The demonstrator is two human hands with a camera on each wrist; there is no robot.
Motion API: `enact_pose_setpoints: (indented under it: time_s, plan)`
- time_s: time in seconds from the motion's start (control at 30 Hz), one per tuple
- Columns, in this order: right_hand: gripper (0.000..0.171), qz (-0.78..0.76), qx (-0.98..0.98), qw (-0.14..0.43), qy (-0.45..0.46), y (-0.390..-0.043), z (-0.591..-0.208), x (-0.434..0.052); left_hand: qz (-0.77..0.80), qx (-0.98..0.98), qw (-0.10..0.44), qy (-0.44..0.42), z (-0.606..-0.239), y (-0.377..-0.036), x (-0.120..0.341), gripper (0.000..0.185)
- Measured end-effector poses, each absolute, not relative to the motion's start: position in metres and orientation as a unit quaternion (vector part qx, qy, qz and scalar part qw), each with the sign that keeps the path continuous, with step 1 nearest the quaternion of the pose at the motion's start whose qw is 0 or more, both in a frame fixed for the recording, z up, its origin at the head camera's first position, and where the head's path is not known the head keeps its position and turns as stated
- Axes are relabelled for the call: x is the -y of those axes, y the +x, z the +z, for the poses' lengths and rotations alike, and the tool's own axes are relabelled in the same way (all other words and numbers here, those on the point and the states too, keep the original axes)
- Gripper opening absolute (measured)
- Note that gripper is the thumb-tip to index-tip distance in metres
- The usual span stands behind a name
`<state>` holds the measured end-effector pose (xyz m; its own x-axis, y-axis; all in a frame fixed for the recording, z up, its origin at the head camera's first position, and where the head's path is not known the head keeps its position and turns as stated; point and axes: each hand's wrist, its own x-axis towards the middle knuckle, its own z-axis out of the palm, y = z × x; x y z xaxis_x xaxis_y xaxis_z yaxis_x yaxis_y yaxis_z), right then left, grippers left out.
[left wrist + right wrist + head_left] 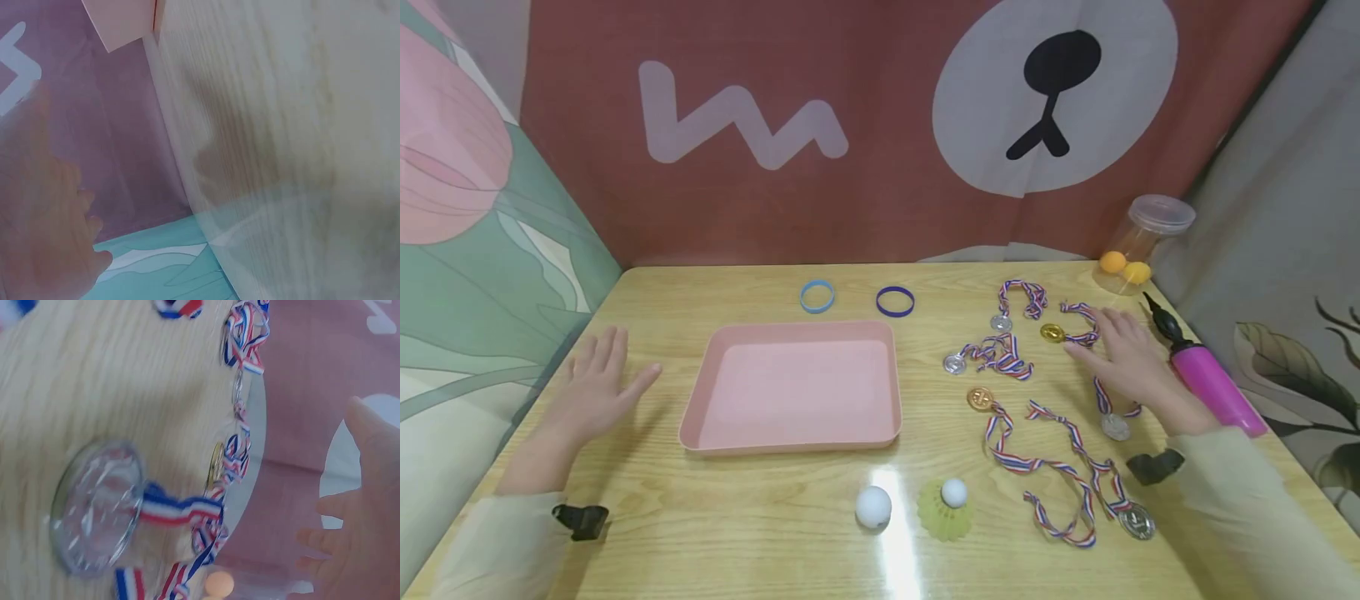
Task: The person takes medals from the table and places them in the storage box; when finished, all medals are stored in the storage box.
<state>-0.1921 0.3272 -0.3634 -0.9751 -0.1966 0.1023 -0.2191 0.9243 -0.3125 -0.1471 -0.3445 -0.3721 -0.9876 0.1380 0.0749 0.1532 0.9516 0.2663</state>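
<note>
My left hand [583,396], fingers spread, is held over the table's left side, left of a pink tray [801,446]. In the left wrist view its shadow falls on the wood. My right hand [1123,358], also with straight fingers, overlaps the medals at the right in the head view. Nearest to it are a gold medal [1052,333] and a silver medal [1116,427], both on striped ribbons; that silver medal [97,506] looms large in the right wrist view. Other silver medals [955,363] and a bronze medal [981,398] lie nearby. Neither hand holds anything.
A clear jar [1138,237] with orange balls stands at the back right, beside a magenta hand pump [1217,387]. A light blue wristband [817,308] and a dark blue wristband [896,312] lie behind the tray. In front are a white ball [873,507] and a yellow shuttlecock [945,521].
</note>
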Motion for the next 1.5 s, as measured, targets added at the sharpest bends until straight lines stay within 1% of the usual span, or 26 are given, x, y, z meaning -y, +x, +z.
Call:
enact_pose_setpoints:
  time_s: [0.1,0.23,0.5,0.6,0.77,0.97,1.17,1.33,1.5]
  plan:
    - [0.075,0.189,0.973,0.049,0.125,-0.193,-0.361,-0.318,-0.146,0.985,0.024,-0.085,-0.373,-0.148,0.341,0.079]
    - [0.073,0.226,0.963,0.046,0.136,-0.194,-0.355,-0.299,-0.145,0.984,0.023,-0.098,-0.374,-0.149,0.336,0.08]
    - [0.068,0.267,0.95,-0.008,0.165,-0.198,-0.35,-0.251,-0.134,0.983,0.019,-0.127,-0.373,-0.152,0.318,0.081]
    - [0.064,0.266,0.945,-0.017,0.191,-0.202,-0.355,-0.235,-0.131,0.982,0.013,-0.137,-0.374,-0.152,0.311,0.08]
    - [0.052,0.258,0.935,-0.025,0.242,-0.213,-0.368,-0.214,-0.127,0.98,-0.003,-0.154,-0.376,-0.151,0.3,0.081]
    - [0.045,0.233,0.931,-0.057,0.276,-0.223,-0.38,-0.198,-0.116,0.98,-0.022,-0.16,-0.381,-0.151,0.295,0.082]
    - [0.038,0.216,0.937,-0.09,0.26,-0.228,-0.388,-0.19,-0.121,0.979,-0.038,-0.159,-0.385,-0.151,0.294,0.084]
    - [0.031,0.203,0.944,-0.087,0.244,-0.229,-0.39,-0.187,-0.123,0.979,-0.046,-0.156,-0.386,-0.151,0.293,0.084]
    - [0.025,0.206,0.942,-0.097,0.246,-0.231,-0.388,-0.187,-0.128,0.976,-0.047,-0.171,-0.386,-0.151,0.291,0.078]
